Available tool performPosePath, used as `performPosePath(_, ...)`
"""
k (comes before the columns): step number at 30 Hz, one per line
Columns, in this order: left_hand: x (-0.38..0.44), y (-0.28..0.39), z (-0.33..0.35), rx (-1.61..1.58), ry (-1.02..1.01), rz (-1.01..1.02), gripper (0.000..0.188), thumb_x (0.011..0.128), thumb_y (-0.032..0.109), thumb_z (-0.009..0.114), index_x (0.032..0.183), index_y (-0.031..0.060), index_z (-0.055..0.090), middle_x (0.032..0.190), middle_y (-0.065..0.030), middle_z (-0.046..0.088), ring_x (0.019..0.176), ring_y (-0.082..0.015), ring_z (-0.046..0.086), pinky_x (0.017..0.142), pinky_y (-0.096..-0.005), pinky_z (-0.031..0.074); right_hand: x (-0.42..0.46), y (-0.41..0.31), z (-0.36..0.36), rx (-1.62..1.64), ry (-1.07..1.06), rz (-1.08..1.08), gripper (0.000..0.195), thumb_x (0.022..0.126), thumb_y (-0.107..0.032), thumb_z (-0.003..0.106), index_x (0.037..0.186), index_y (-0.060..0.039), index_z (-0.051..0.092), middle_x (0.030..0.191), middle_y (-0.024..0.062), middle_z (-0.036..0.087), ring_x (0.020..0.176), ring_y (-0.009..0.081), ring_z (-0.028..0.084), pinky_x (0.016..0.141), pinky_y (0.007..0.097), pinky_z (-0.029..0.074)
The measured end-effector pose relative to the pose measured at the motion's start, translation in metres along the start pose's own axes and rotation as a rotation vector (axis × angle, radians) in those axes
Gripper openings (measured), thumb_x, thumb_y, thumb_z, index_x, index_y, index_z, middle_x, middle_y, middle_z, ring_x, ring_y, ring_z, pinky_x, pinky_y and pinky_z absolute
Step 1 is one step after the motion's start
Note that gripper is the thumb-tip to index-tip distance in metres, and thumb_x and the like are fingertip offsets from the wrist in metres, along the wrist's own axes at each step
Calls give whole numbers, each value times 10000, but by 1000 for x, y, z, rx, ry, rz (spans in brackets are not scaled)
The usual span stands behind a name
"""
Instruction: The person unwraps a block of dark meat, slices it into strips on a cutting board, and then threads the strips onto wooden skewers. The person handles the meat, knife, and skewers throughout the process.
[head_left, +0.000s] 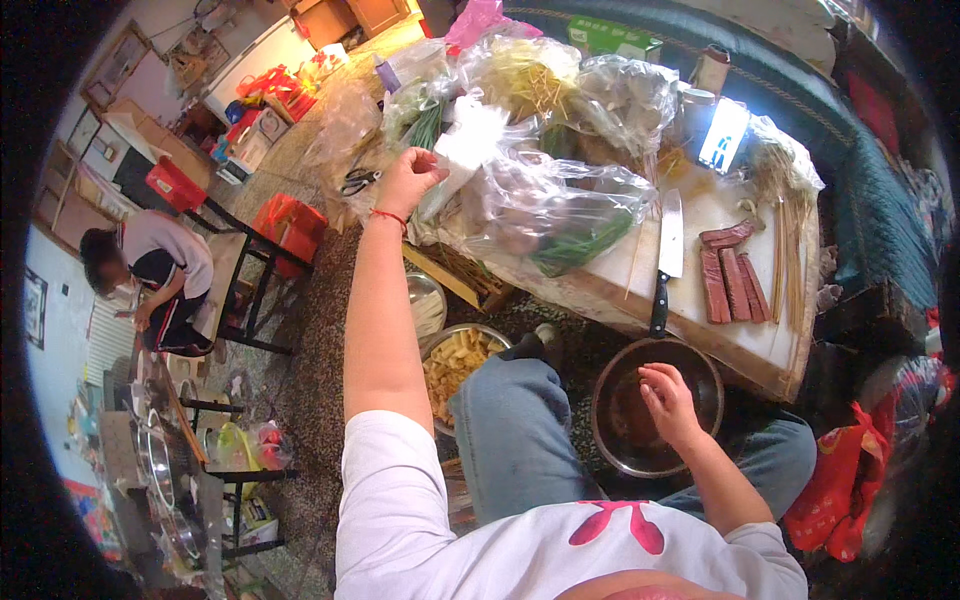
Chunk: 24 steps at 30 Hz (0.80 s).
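Note:
My left hand (411, 177) is stretched out at the table's left end, beside a white plastic bag (474, 135) and near black-handled scissors (361, 181); its fingers are bent, and whether they grip anything is unclear. Above a dark round basin (604, 420) hovers my right hand (665, 397), fingers slightly curled, with nothing visible in it. On the white board (694, 300), a kitchen knife (671, 240) lies with its black handle over the edge. Strips of dark red meat (726, 285) rest to its right, next to thin wooden skewers (784, 255). Green vegetables (585, 244) show through clear plastic.
A metal bowl of pale yellow chunks (454, 360) stands on the floor by my left knee. Clear bags (626, 90), a lit phone (724, 136) and a jar crowd the table's far side. A person (165, 277) sits at the left. Red bags (840, 480) are at the right.

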<state>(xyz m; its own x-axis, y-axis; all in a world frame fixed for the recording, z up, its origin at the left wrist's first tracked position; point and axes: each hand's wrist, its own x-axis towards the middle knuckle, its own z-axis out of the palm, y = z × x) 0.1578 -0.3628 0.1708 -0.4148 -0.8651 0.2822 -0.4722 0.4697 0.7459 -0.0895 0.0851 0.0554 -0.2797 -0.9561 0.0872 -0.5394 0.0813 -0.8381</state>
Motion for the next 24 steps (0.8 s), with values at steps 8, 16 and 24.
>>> performPosePath(8, 10, 12, -20, 14, -137, -81, 340, 841, 214, 661, 1110, 10, 616, 895, -49, 661, 801, -109, 597, 715, -247, 461, 78, -63, 0, 15, -2, -362, 275, 823, -39, 617, 1095, -21, 578, 1107, 172, 558, 1015, 336, 565, 866, 369, 478)
performPosePath(16, 10, 72, -10, -9, 120, 67, 228, 878, 183, 576, 1042, 41, 644, 873, -51, 679, 784, -146, 646, 653, -291, 483, 176, -141, 13, 145, 37, -572, 238, 836, -70, 599, 1067, -13, 602, 1053, 176, 591, 977, 334, 578, 826, 377, 484)
performPosePath(24, 26, 85, -5, -543, 27, -223, 247, 896, 152, 554, 1138, 117, 590, 949, 20, 630, 852, -107, 600, 652, -258, 492, 294, -191, 75, 69, 117, -136, 333, 827, -289, 621, 983, 5, 632, 984, 218, 639, 914, 372, 616, 823, 431, 478)
